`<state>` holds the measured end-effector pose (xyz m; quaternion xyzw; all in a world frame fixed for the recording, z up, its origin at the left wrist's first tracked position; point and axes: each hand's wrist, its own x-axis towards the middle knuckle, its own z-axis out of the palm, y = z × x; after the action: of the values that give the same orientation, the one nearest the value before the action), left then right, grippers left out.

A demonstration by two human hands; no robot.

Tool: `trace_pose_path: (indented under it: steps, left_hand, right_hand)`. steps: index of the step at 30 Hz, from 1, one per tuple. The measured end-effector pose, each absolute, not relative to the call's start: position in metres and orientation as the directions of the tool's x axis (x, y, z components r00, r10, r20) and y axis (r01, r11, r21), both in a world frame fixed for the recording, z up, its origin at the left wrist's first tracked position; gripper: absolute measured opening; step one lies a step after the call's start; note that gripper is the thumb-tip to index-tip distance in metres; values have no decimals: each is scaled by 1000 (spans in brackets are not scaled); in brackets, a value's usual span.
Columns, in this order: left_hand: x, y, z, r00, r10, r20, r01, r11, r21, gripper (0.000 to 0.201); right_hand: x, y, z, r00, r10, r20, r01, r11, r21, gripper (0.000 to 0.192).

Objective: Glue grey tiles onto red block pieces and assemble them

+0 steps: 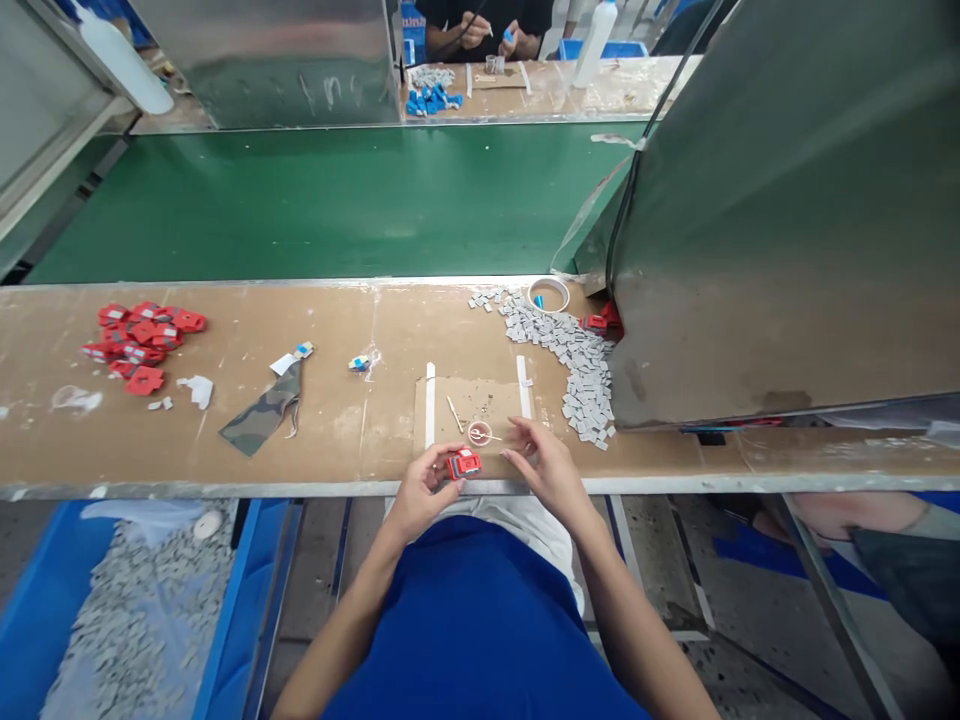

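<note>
At the tabletop's near edge, the left hand has its grip closed on a small red part; the right hand hovers beside it, fingers loosely open, holding nothing.

Plastic part held at counter edge; small cup just behind; tile heap right; parts pile far left.

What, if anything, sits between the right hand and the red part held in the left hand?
Nothing visible. The left hand holds the red part at the bench's front edge; the right hand hovers just beside it, fingers open, with only bare cardboard mat between them. The small round cup sits behind that gap, not in it.
</note>
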<state>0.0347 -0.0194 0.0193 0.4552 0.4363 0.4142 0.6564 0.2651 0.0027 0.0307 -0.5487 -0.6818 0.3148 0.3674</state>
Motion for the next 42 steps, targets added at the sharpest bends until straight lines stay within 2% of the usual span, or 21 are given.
trace_pose_path:
  steps: [4,10,16,24,29,35,42]
  left_hand:
    - [32,-16,2,254,946,-201,-249,265,932,50]
    - [23,-14,-5,250,945,-212,-374,296,879,54]
    - [24,-12,-8,239,944,-228,-436,314,843,54]
    - [24,-11,-8,243,948,-205,-420,294,858,54]
    - [27,-13,-7,239,949,-208,-370,287,884,53]
    - [30,-16,-4,241,947,-214,-263,276,925,49]
    - [29,-16,-6,253,939,-231,-250,294,922,48]
  right_hand:
    - [254,11,22,-190,967,167,463,239,-854,15]
    - [239,20,24,-158,962,222,391,267,-881,17]
    - [235,25,18,-33,971,239,322,236,-917,19]
    - [233,17,2,202,977,69,169,35,-985,33]
    - [233,13,3,257,966,-18,65,-35,-997,43]
    - [224,0,29,216,976,-5,17,-9,-1000,36]
    - [217,-5,40,62,991,117,161,106,-981,26]
